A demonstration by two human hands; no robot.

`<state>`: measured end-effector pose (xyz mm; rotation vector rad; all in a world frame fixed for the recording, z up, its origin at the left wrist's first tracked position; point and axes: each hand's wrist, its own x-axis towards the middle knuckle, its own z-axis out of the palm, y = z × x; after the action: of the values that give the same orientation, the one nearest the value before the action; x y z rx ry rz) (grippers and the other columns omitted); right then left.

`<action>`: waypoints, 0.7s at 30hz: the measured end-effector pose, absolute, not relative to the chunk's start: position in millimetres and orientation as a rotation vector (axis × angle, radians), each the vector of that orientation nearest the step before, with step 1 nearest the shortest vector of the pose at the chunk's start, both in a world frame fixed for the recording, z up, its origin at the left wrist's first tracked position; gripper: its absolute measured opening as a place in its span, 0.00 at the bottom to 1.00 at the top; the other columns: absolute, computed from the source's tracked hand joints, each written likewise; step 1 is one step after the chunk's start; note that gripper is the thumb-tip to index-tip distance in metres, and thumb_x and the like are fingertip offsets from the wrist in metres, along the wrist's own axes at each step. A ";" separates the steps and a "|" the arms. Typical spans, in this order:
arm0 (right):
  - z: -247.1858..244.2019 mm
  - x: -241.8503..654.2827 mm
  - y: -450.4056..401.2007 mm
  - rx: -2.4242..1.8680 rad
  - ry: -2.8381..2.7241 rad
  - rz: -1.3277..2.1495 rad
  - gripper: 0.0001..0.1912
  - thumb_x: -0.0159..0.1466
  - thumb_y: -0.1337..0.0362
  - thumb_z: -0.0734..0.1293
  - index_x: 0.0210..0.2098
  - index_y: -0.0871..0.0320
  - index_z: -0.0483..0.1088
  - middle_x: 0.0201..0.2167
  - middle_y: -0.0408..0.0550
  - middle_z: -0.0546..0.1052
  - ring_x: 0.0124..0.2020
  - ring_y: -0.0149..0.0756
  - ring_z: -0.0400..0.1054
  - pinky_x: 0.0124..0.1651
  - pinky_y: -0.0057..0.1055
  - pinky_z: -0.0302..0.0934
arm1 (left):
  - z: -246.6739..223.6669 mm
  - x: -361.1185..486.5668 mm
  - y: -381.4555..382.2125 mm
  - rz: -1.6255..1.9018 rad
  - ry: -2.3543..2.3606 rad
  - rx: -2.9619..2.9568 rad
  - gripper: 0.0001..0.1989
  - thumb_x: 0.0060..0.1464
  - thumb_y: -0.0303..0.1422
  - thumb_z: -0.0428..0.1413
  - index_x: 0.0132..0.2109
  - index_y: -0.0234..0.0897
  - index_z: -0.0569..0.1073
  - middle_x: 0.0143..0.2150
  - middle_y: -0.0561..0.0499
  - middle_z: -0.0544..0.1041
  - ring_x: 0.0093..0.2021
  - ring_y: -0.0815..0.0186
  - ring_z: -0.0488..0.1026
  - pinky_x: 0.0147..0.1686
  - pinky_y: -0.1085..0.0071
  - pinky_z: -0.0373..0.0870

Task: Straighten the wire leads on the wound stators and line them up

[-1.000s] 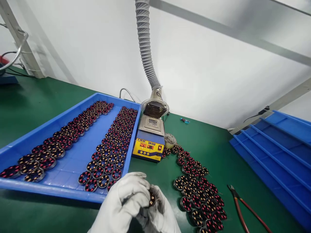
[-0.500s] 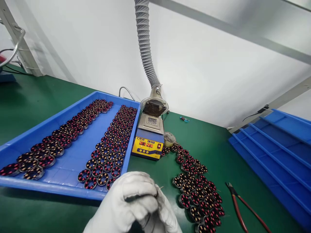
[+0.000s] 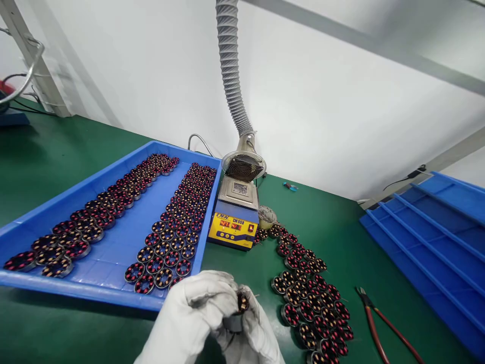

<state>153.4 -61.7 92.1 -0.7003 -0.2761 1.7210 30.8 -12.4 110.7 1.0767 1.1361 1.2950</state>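
White gloves cover both of my hands at the bottom middle. Between them is a small round motor stator (image 3: 242, 303) with copper windings, its rim partly hidden by fingers. My left hand (image 3: 193, 308) is closed, with its fingertips on the stator's left and top side. My right hand (image 3: 259, 326) wraps around it from the right. A dark cylindrical part (image 3: 233, 322) shows just below the windings, between the fingers. Beside my left hand lies the blue tray (image 3: 113, 268), holding rows of similar stators (image 3: 162, 247). More stators (image 3: 314, 298) stand grouped on the green table, right of my hands.
Behind my hands stands a yellow and blue solder pot (image 3: 235, 227), its display lit, under a grey extraction hose (image 3: 231, 71). A small pot (image 3: 267, 216) sits beside it. Red-handled cutters (image 3: 373, 318) lie at the right. Blue trays (image 3: 428, 242) lean beyond them.
My hands have turned slightly and the fingers shifted, so the stator between them shows now; it was mostly hidden before. The whole view has moved a little.
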 end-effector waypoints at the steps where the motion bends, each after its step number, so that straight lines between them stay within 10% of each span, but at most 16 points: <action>1: 93.3 154.3 -62.3 -0.697 -0.285 1.744 0.17 0.45 0.62 0.78 0.34 0.51 0.75 0.30 0.43 0.80 0.30 0.33 0.74 0.37 0.32 0.69 | 109.8 29.0 -12.4 1.311 1.126 1.048 0.13 0.41 0.40 0.63 0.31 0.35 0.78 0.30 0.44 0.79 0.37 0.51 0.76 0.39 0.62 0.75; 5: 94.8 158.9 -64.8 -0.722 -0.312 1.791 0.17 0.49 0.54 0.75 0.36 0.53 0.75 0.33 0.47 0.80 0.31 0.34 0.74 0.35 0.32 0.69 | 107.9 21.9 -18.6 1.324 1.052 1.106 0.06 0.45 0.37 0.61 0.32 0.42 0.79 0.36 0.48 0.79 0.39 0.58 0.76 0.40 0.72 0.74; 12: 87.3 158.0 -64.2 -0.792 -0.381 1.726 0.14 0.53 0.51 0.71 0.35 0.52 0.75 0.37 0.47 0.79 0.44 0.42 0.72 0.47 0.39 0.67 | 104.3 25.5 -29.0 1.163 0.770 1.622 0.23 0.41 0.32 0.67 0.46 0.55 0.74 0.46 0.54 0.76 0.46 0.61 0.72 0.49 0.71 0.69; 16: 91.1 156.6 -63.5 -0.800 -0.382 1.769 0.18 0.49 0.53 0.74 0.38 0.53 0.75 0.36 0.47 0.80 0.39 0.42 0.74 0.45 0.44 0.67 | 107.0 31.3 -18.8 1.154 0.660 1.446 0.03 0.47 0.34 0.63 0.33 0.47 0.79 0.37 0.53 0.79 0.42 0.62 0.74 0.46 0.74 0.69; 21: 100.8 157.5 -63.2 -0.683 -0.299 1.943 0.19 0.47 0.52 0.75 0.36 0.54 0.76 0.31 0.47 0.81 0.32 0.38 0.76 0.40 0.36 0.68 | 109.4 27.7 -14.4 1.160 0.804 0.972 0.06 0.44 0.34 0.59 0.22 0.41 0.77 0.28 0.51 0.79 0.35 0.59 0.76 0.36 0.73 0.72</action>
<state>157.5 -63.2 100.8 -0.6826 -0.2987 1.9434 27.7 -14.4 109.4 0.9720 0.8039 1.1598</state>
